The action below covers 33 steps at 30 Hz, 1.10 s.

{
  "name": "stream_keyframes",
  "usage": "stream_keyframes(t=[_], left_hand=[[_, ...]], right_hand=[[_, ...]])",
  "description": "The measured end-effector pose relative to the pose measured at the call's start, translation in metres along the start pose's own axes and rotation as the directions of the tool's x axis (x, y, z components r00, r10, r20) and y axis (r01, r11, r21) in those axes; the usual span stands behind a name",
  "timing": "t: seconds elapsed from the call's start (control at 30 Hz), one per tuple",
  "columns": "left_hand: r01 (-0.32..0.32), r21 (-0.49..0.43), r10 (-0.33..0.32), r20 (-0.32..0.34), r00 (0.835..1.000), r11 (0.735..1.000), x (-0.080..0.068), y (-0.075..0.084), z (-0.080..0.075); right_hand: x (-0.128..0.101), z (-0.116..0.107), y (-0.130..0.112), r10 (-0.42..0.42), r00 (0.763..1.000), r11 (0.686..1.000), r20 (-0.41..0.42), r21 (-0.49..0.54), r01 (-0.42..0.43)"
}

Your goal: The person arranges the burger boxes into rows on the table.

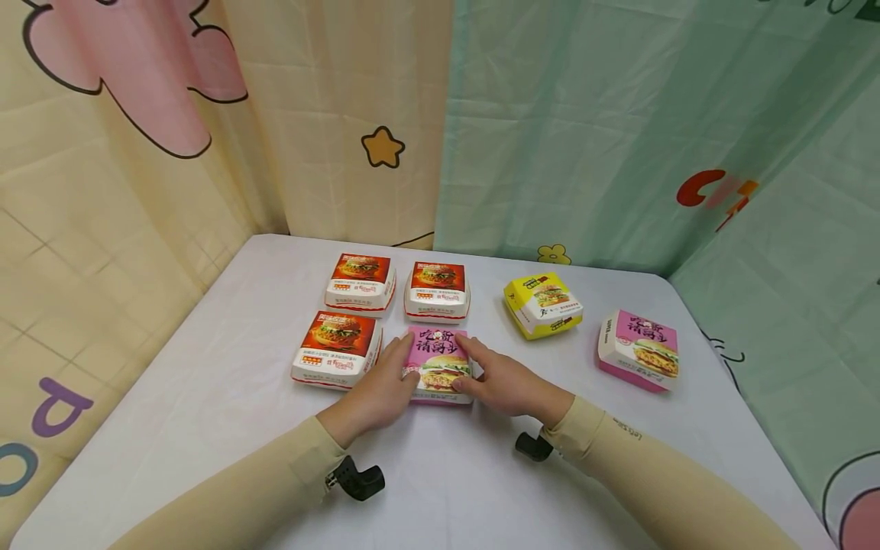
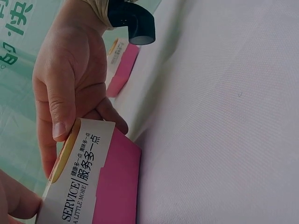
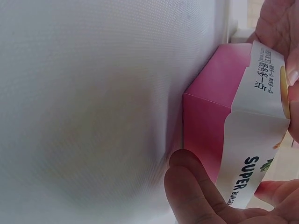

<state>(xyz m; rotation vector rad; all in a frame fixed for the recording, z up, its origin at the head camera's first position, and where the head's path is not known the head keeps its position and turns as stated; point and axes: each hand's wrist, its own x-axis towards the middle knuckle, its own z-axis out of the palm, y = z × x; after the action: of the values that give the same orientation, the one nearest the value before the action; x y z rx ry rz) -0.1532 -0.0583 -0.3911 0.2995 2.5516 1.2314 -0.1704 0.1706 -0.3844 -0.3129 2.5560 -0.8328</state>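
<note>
Pink burger box (image 1: 441,365) lies flat on the white worktop (image 1: 227,382), held between our two hands at the near middle of the cloth. Our left hand (image 1: 382,388) sits against its left side, fingers (image 1: 402,353) reaching along the edge onto the lid; our right hand (image 1: 500,379) mirrors it on the right side, with its fingers (image 1: 474,350) laid over the upper right corner. From the left wrist view, the right hand's thumb (image 2: 60,108) presses on the box's white upper band while the other fingers curl round the far side. In the right wrist view our thumb (image 3: 196,186) rests against the pink wall beside the printed strip. Both hands' fingers are loosely bent and close together, clasping the box from either side.

Just left of the box stands a red burger box (image 1: 337,348), touching or nearly touching our left hand. Two more red boxes (image 1: 399,286) sit behind. A yellow burger box (image 1: 542,305) and a second pink box (image 1: 638,349) lie well apart to the right.
</note>
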Motion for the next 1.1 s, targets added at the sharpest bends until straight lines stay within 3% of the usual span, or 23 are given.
stream_keyframes(t=[1.1], left_hand=[[0.008, 0.007, -0.008, -0.022, 1.0, 1.0, -0.0019, -0.0012, -0.0001]], right_hand=[[-0.0009, 0.0007, -0.0001, -0.001, 1.0, 1.0, 0.012, 0.007, 0.001]])
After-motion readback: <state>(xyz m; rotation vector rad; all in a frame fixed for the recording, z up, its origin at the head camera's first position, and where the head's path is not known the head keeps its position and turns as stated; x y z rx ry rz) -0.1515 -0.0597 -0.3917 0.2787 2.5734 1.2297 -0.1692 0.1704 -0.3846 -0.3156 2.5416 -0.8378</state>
